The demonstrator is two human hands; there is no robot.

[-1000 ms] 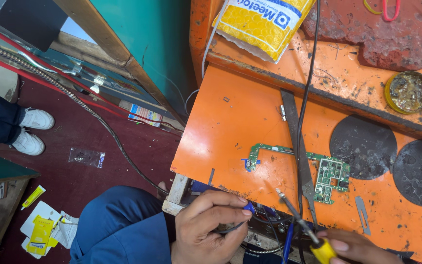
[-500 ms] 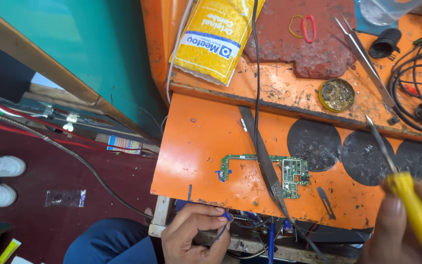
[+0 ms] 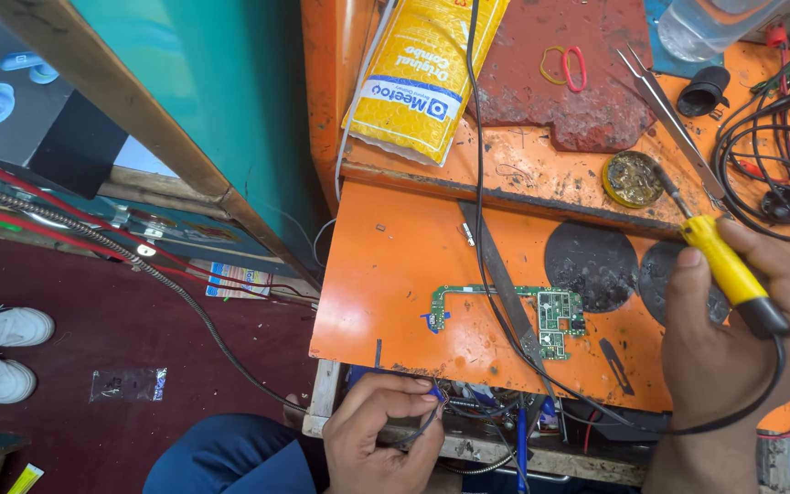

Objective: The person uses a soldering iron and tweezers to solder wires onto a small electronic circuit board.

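My right hand (image 3: pixel 742 338) grips a soldering iron with a yellow handle (image 3: pixel 722 263); its metal tip touches a small round tin of brownish paste (image 3: pixel 631 179) on the upper orange shelf. At the front edge of the orange bench my left hand (image 3: pixel 384 444) pinches thin wire with a small blue piece at its end (image 3: pixel 435 393). A green circuit board (image 3: pixel 541 316) lies flat on the bench between the hands, with a black cable (image 3: pixel 479 201) running across it.
A yellow packet (image 3: pixel 422 78), long tweezers (image 3: pixel 674 123), rubber bands (image 3: pixel 567 64) and tangled black leads (image 3: pixel 779 174) lie on the upper shelf. Two dark round pads (image 3: pixel 592 265) sit by the board. White shoes (image 3: pixel 6 352) stand on the maroon floor at left.
My right hand has lifted the iron from the bench front up and to the right, until its tip reached the tin. The left hand stays at the bench edge with the wire.
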